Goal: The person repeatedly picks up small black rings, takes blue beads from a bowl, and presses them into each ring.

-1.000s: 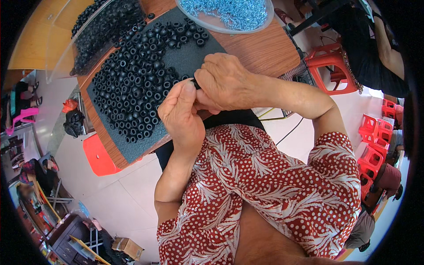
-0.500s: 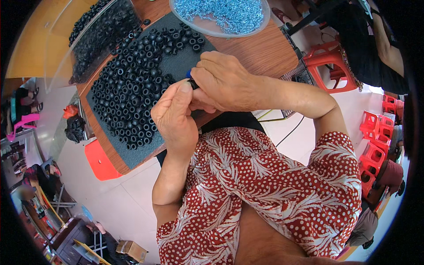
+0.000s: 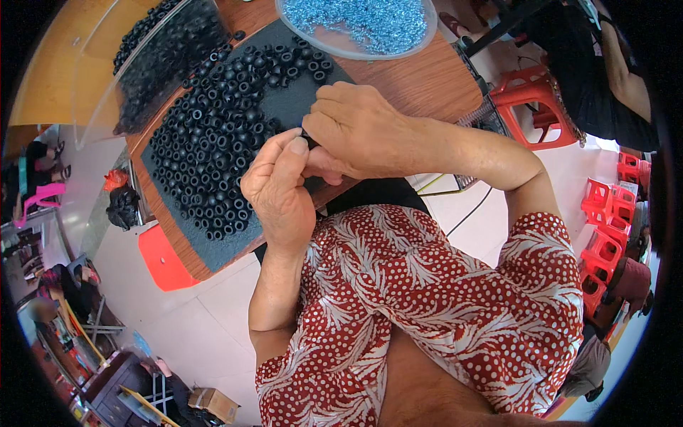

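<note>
Close together over the table's near edge, my two hands meet fingertip to fingertip. My left hand [image 3: 279, 191] is closed, thumb and forefinger pinching a small black piece [image 3: 305, 133], mostly hidden by the fingers. Curled around its other side is my right hand [image 3: 359, 132], closed, with its knuckles up; what its fingers grip is hidden. Just beyond the hands, many small black ring-shaped parts [image 3: 210, 153] with round holes lie heaped on a dark grey mat [image 3: 288, 99].
An oval plastic tray [image 3: 348, 52] of small clear-blue pieces [image 3: 380, 25] stands on the wooden table [image 3: 434, 85]. Far left, a clear box [image 3: 92, 89] holds more black parts. Red stools [image 3: 544, 107] stand right; a red seat [image 3: 163, 257] is left.
A bit of blue that showed between my fingers is now hidden. My right hand has shifted slightly left; both hands stay together.
</note>
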The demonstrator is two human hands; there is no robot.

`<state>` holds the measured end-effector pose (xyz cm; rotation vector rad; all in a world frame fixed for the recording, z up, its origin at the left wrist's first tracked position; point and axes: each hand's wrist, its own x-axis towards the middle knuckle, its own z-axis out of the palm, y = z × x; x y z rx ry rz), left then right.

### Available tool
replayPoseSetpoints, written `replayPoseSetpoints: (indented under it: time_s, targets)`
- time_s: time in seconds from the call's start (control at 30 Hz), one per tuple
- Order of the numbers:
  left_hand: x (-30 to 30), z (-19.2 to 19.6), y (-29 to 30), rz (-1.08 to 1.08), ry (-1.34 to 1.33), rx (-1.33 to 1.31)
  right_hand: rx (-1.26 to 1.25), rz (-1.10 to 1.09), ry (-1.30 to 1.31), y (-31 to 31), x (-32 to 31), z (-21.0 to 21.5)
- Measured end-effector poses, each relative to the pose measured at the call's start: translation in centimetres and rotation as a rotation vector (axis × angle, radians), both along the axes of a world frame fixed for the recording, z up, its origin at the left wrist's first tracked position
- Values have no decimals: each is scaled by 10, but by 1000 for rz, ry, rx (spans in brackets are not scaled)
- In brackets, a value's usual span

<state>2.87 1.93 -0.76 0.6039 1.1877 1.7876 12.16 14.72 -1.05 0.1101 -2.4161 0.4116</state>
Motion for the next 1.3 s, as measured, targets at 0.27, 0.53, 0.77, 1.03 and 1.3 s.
replayPoseSetpoints:
  time_s: [0.27,0.53,0.77,1.03,1.3]
  targets:
    - [-3,-1,-7,-101,88,-90,219,45,-8,4,4,2]
    - [14,-7,-10,-71,-26,-126,289,106,7,-1,7,-5]
    - [6,3,1,-62,69,-121,203,63,76,14,3,0]
    - [-19,3,41,152,1650,106,422,-395,169,103,-15,34]
    - [-14,-17,75,-61,1959,156,-12,-738,-31,217,-82,89]
